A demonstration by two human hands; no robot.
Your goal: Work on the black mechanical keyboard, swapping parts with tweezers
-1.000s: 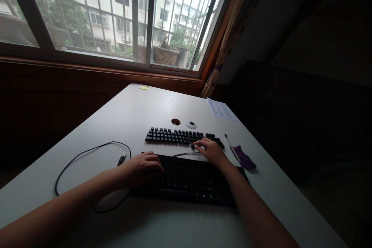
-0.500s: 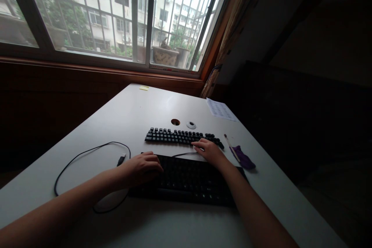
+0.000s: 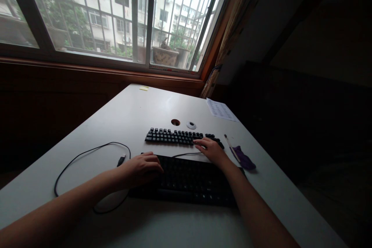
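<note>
A wide black keyboard (image 3: 186, 182) lies in front of me on the white table, its surface dark and hard to make out. Over its upper left end, my left hand (image 3: 147, 167) rests with bent fingers, gripping the edge. Behind it stand several rows of black keycaps (image 3: 171, 136), packed together like a second keyboard. At the right part of these rows, my right hand (image 3: 210, 149) has its thumb and forefinger bent towards the front row. What lies between those fingertips is too small and dark to name.
A black cable (image 3: 87, 150) with a USB plug (image 3: 121, 159) loops at left. To the right lie a thin brush (image 3: 232, 149) and a purple cloth (image 3: 245, 159). Farther back are a table hole (image 3: 175, 122), a round grey cover (image 3: 191, 125), printed paper (image 3: 221, 109) and a yellow note (image 3: 144, 88).
My right hand has shifted slightly to the right and up, its fingertips now against the keycap rows. The left hand and the keyboard stay in place.
</note>
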